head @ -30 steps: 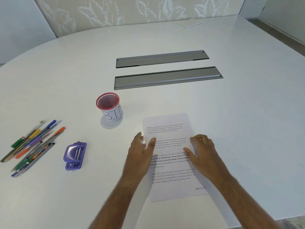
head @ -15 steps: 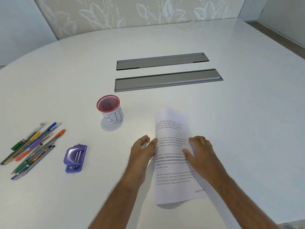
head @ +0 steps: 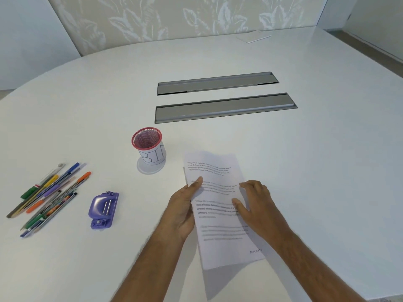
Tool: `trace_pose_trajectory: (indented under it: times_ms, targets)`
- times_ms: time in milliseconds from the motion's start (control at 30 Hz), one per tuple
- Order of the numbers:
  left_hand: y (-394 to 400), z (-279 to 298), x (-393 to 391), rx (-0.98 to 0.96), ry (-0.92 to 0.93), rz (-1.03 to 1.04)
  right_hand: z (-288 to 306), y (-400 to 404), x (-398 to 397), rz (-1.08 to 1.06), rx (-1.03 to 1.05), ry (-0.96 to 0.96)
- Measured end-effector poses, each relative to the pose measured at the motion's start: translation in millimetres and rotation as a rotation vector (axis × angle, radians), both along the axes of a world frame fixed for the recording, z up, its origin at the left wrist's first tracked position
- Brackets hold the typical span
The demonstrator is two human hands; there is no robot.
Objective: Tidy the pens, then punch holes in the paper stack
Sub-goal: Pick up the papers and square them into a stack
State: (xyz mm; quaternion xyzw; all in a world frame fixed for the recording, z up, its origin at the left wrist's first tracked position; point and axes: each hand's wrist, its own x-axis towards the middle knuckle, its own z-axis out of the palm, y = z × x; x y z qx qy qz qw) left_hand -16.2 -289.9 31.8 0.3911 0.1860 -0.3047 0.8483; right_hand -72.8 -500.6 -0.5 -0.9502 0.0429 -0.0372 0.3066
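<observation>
The paper stack lies near the front middle of the white table, its printed side up and its near end lifted a little, throwing a shadow below. The left hand grips the stack's left edge, thumb on top and fingers curled under. The right hand rests on the stack's right edge with its thumb on the sheet and fingers bent at the far side; whether they pinch the paper cannot be told.

The pens lie in a loose heap at the far left. The purple punch sits between the pens and the left hand, apart from both. A red mesh cup marked BIN stands upright just beyond the stack's far left corner. Two grey slots run across the table further back.
</observation>
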Motion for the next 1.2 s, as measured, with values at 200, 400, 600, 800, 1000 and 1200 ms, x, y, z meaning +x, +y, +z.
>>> trace_pose_trajectory:
  times_ms: [200, 400, 600, 800, 1000, 1200]
  targets:
    - [24, -1, 7, 0.233, -0.118, 0.073, -3, 14, 1, 0.052, 0.016, 0.000]
    - [42, 3, 4, 0.718, -0.523, -0.051, -7, 13, 13, -0.054, 0.301, -0.048]
    - [56, 28, 7, 0.495, -0.649, -0.043, 28, 5, 48, -0.177, 0.971, 0.017]
    - [55, 75, 20, 0.360, -0.782, 0.091, 95, 9, 73, 0.108, 1.222, -0.063]
    - [55, 117, 36, 0.386, -0.990, 0.193, 148, 20, 86, 0.172, 1.112, -0.340]
    - [48, 100, 35, 0.450, -0.945, 0.105, 121, 27, 79, 0.108, 1.027, -0.338]
